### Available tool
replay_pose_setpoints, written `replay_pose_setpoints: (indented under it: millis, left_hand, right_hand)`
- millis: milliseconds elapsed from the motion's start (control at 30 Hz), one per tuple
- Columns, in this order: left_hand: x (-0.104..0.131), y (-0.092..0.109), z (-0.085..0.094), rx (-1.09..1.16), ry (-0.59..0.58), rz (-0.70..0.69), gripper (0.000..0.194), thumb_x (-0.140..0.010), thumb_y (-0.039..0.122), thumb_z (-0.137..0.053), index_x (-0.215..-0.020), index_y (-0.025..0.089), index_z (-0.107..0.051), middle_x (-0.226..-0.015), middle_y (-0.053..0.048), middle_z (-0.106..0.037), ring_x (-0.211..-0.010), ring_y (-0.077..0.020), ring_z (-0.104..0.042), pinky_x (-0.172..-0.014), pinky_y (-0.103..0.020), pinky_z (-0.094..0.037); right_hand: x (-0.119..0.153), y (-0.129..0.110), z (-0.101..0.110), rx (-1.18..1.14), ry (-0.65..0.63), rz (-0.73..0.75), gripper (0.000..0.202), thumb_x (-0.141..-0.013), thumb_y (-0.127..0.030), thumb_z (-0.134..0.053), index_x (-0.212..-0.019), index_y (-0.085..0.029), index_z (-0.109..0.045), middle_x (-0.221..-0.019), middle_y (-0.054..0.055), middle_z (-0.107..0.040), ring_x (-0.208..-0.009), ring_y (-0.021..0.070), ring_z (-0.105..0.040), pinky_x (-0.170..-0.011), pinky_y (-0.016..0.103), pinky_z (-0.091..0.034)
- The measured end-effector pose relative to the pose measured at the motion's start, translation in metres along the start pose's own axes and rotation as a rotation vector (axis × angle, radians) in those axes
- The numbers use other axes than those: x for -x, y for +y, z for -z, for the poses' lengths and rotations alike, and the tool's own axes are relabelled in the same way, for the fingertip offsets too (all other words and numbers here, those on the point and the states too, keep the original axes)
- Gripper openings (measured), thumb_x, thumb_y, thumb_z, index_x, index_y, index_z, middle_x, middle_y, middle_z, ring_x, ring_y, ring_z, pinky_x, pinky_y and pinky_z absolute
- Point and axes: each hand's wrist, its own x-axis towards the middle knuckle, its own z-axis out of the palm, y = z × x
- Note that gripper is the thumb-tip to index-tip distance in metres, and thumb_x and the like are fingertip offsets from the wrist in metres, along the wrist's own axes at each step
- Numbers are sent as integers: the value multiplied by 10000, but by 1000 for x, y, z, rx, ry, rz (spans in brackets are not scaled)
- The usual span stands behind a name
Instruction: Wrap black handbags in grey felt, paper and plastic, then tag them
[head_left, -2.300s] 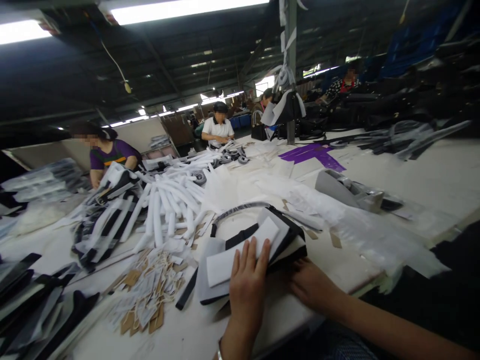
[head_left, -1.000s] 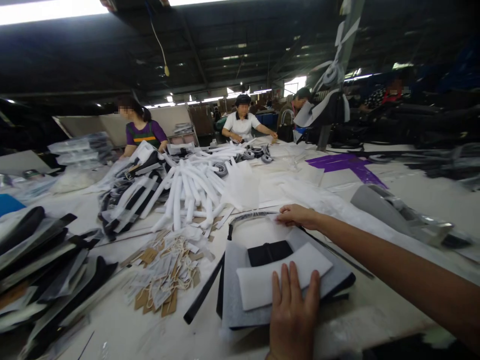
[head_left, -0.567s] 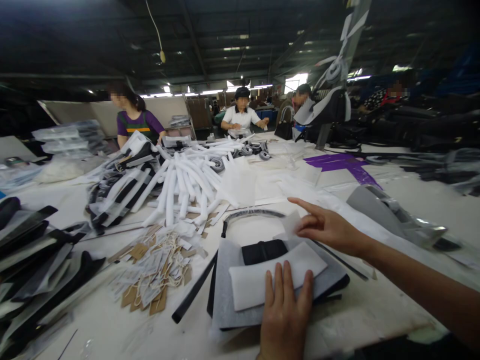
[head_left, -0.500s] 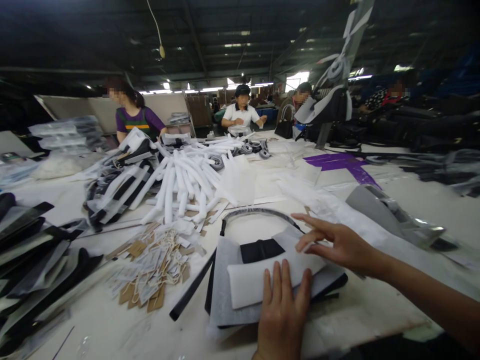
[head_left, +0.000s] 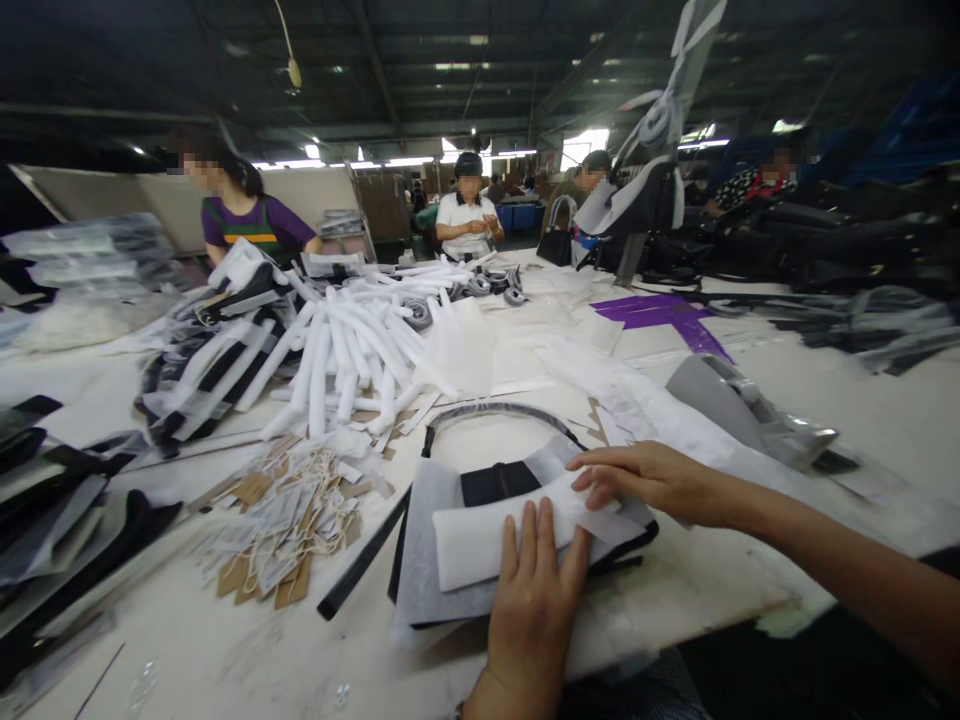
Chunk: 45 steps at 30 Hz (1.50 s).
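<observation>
A black handbag (head_left: 396, 592) lies flat on the table in front of me, its curved handle (head_left: 491, 409) wrapped in clear film and pointing away. Pale tissue paper (head_left: 421, 560) covers most of it, leaving a black strap tab (head_left: 496, 483) bare. Across the tissue rests a folded white foam sheet (head_left: 472, 545). My left hand (head_left: 531, 590) presses flat on its near edge, fingers spread. Over the foam's right end is my right hand (head_left: 637, 480), fingers stretched forward and slightly bent, touching the sheet. A black strap (head_left: 364, 555) sticks out at the left.
Paper tags with strings (head_left: 292, 530) lie in a heap on the left, before a pile of white foam rolls (head_left: 337, 360). Wrapped black pieces (head_left: 75, 540) are stacked far left. A grey wrapped piece (head_left: 720, 400) lies right. Several people work beyond the table.
My right hand has come down onto the foam's right end, its fingers closer together. My left hand stays pressed on the foam. The whole view has shifted slightly, moving things left.
</observation>
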Motion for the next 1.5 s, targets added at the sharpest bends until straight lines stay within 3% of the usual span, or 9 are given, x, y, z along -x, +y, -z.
replay_pose_setpoints:
  millis: [100, 300, 467, 667, 800, 1000, 1100, 1233, 1500]
  left_hand:
    - [0, -1, -1, -18, -8, -33, 484, -951, 269, -603, -1425, 273, -501, -1417, -143, -580, -1324, -311, -537, -1039, -481, -526]
    - [0, 5, -10, 8, 99, 53, 455, -983, 267, -524, -1438, 277, -493, -1379, -127, -614, -1292, -302, -570, -1028, -492, -531]
    - [0, 7, -12, 39, 104, 66, 408, -984, 270, -530, -1392, 274, -541, -1359, -126, -629, -1291, -297, -571, -1028, -488, -533]
    - [-3, 2, -4, 21, 89, 31, 350, -995, 261, -507, -1334, 267, -595, -1332, -117, -651, -1244, -292, -611, -984, -471, -567]
    - [-3, 2, -4, 18, 106, 48, 331, -1015, 278, -462, -1312, 255, -607, -1333, -98, -653, -1243, -271, -614, -987, -448, -568]
    - [-3, 3, -7, 44, 134, 73, 307, -1020, 263, -442, -1270, 238, -619, -1342, -101, -647, -1256, -273, -604, -997, -455, -558]
    - [-3, 3, -7, 40, 132, 72, 295, -1017, 263, -450, -1256, 232, -622, -1336, -101, -651, -1250, -269, -608, -1005, -451, -549]
    - [-1, 6, -13, 46, 162, 103, 304, -1024, 267, -437, -1274, 240, -608, -1368, -98, -629, -1294, -261, -572, -1064, -457, -494]
    - [-5, -3, 2, 41, 127, 38, 311, -1021, 233, -434, -1258, 205, -633, -1398, -120, -601, -1279, -261, -584, -1012, -428, -540]
  right_hand:
    - [-18, 3, -5, 109, -23, 51, 325, -931, -388, -565, -1137, -207, -740, -949, 53, -764, -810, 224, -729, -843, 332, -560]
    - [-28, -5, -4, 405, -117, 215, 277, -836, -232, -635, -1075, -233, -776, -1167, 74, -698, -1062, 255, -656, -946, 339, -497]
    - [-28, 1, 7, 312, -285, 189, 322, -860, -303, -660, -1167, -281, -752, -1296, 38, -652, -1024, 236, -670, -918, 318, -512]
    - [-34, 12, -3, 272, -167, 110, 247, -802, -332, -708, -1004, -225, -804, -1166, 71, -711, -854, 212, -696, -802, 304, -538]
    - [-36, 7, -9, 251, -78, 176, 209, -836, -340, -662, -912, -198, -797, -1027, 84, -747, -922, 230, -694, -869, 326, -526]
    - [-29, -11, -13, 493, -3, 205, 198, -885, -265, -573, -938, -207, -755, -970, 71, -738, -960, 262, -656, -888, 390, -506]
    - [-27, -11, -15, 520, -32, 216, 236, -894, -254, -567, -1046, -203, -740, -1045, 84, -731, -1017, 269, -650, -925, 403, -505]
    - [-27, -4, -11, 483, -93, 157, 475, -865, -310, -662, -1322, -181, -637, -1284, 112, -666, -1179, 295, -611, -1037, 442, -464]
    - [-31, 3, -6, 386, -97, 138, 301, -823, -331, -724, -1094, -206, -759, -1172, 77, -730, -1098, 293, -672, -986, 389, -505]
